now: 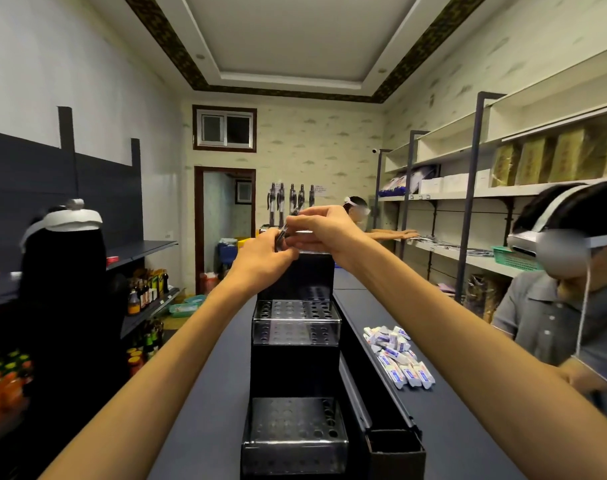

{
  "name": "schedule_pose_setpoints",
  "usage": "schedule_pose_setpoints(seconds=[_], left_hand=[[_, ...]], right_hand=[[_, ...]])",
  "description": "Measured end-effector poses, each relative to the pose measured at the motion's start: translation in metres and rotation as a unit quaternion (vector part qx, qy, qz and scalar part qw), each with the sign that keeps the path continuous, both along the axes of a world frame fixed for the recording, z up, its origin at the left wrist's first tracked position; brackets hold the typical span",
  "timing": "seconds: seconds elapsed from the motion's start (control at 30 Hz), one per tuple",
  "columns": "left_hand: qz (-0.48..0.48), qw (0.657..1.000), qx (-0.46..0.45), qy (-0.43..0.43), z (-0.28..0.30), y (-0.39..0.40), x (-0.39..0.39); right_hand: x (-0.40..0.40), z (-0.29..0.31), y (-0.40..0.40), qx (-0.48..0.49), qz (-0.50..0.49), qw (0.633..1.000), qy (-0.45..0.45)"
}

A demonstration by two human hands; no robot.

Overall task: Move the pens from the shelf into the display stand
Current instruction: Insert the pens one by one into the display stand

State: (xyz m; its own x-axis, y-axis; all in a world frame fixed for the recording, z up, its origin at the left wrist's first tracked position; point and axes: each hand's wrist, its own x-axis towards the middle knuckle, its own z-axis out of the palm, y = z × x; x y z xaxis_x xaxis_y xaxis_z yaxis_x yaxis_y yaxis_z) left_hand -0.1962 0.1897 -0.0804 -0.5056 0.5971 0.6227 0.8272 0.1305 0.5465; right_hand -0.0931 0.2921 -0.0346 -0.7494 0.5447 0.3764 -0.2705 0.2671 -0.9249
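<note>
A black tiered display stand (pixel 293 362) with clear perforated trays rises in front of me on the dark shelf top. Several pens (pixel 291 202) stand upright in its top tier. Both hands are raised at that tier. My left hand (pixel 264 252) pinches a dark pen (pixel 284 230) that slants up to the right. My right hand (pixel 317 228) meets it from the right, and its fingers grip the same pen near the upper end. The two lower trays (pixel 295 434) hold nothing.
A pile of small white tubes (pixel 397 356) lies on the shelf top to the right of the stand. A person with a headset (pixel 569 306) stands at the right, another (pixel 63 271) at the left, a third at the wall shelves (pixel 485 188) farther back.
</note>
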Motion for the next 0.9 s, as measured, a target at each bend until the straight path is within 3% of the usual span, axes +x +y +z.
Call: schedule_pose_setpoints(seconds=[0.17,0.37,0.63,0.9], left_hand=[[0.031,0.997,-0.03,0.057,-0.004,-0.011,-0.005],[0.058,0.979,-0.061,0.187,-0.009,-0.03,-0.008],[0.066,0.974,-0.083,0.198,-0.013,-0.047,-0.022],[0.063,0.974,-0.079,0.205,-0.012,-0.053,-0.028]], right_hand=[[-0.007,0.015,0.007,-0.006,-0.058,0.996,0.066],[-0.005,0.036,0.037,0.083,-0.175,0.976,0.1],[-0.012,0.049,0.063,0.178,-0.265,0.941,0.108],[-0.028,0.043,0.072,0.217,-0.252,0.941,0.061]])
